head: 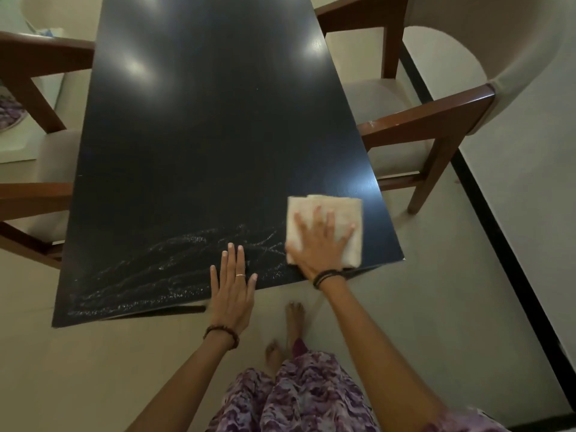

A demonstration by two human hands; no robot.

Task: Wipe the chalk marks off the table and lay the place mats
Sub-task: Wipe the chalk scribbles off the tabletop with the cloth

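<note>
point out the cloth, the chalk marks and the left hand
cloth [341, 207], head view, bare upper part above the fingers
chalk marks [174, 263], head view, middle of the smears
left hand [232, 288], head view, back of the hand

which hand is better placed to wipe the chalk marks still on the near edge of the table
Right. The right hand already presses the folded cloth flat on the table, right beside the chalk marks. The left hand lies bare on the marks, holding nothing.

Head view, steeply downward, close over table [199, 135] end
</note>
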